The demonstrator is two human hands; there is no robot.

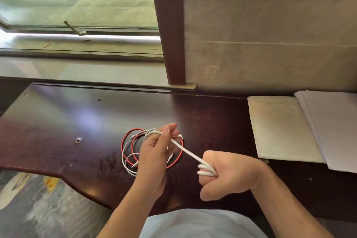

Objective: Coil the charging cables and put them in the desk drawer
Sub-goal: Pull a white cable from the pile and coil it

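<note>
On the dark bench (58,121), left of the left hand, a red cable (123,141) and a thin white cable (123,157) lie in loose rings. They look like they are waiting for their turn, so they sit flat and out of the way.

The left hand (154,152) is just right of those rings and above them. Its fingers (170,129) are curled and pinch the thick white cable (188,152) near their tips. Some loops of this cable hang over the top of the fingers. I think the hand holds it up so the cable stays tight and does not tangle with the rings below.

From the left hand, the thick white cable runs in a straight line down to the right hand (228,176). The right hand is a fist. A few turns of the cable stick out on the side of the fist nearest the left hand, wrapped round fingers that are closed on them. This hand seems to be the spool, so the coil keeps its shape.

Far right of the left hand, a cream pad (280,129) and white papers (332,129) rest on the bench. No drawer can be seen.
</note>
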